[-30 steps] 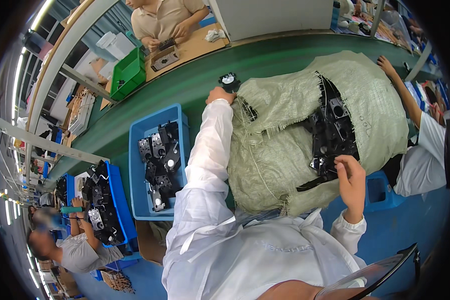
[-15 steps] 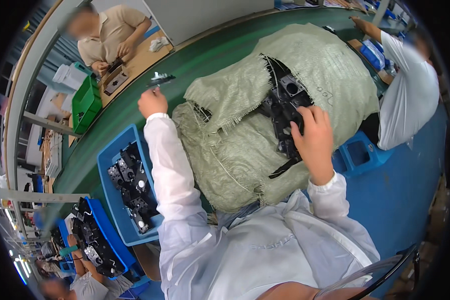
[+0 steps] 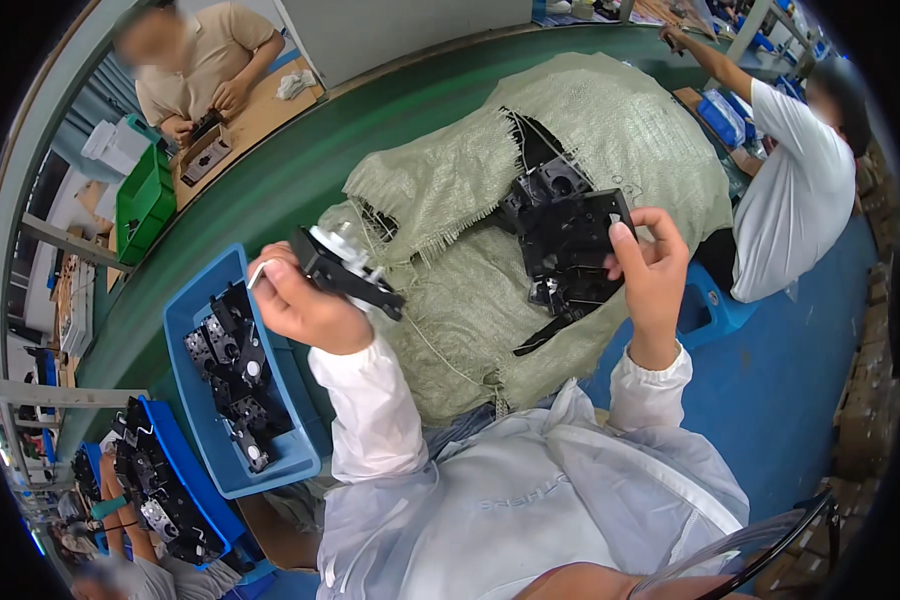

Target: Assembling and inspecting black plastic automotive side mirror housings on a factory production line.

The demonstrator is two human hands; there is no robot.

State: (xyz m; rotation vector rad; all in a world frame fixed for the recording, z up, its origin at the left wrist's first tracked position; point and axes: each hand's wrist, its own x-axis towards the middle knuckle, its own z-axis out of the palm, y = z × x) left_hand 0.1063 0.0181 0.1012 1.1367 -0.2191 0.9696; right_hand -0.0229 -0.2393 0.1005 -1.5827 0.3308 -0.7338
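Observation:
My left hand (image 3: 308, 308) is closed around a black plastic part with white gears (image 3: 350, 262), held up between the blue bin and the woven sack. My right hand (image 3: 652, 270) pinches the edge of a black plastic housing (image 3: 568, 232), thumb on its near face. This housing hangs over the torn opening of the pale green woven sack (image 3: 430, 185). More black moulded parts (image 3: 560, 178) show in that opening, partly covered by the housing.
A blue bin (image 3: 305, 435) of black parts stands left on the green conveyor belt (image 3: 370, 115). Beyond the belt, a person works beside a green crate (image 3: 130, 215) and a small box (image 3: 205, 155). Another person in white reaches across at right. A blue stool (image 3: 705, 305) stands right.
My left hand has come back from over the belt toward me, carrying the geared part. My right hand, previously at the sack's opening, now has the black housing lifted in it.

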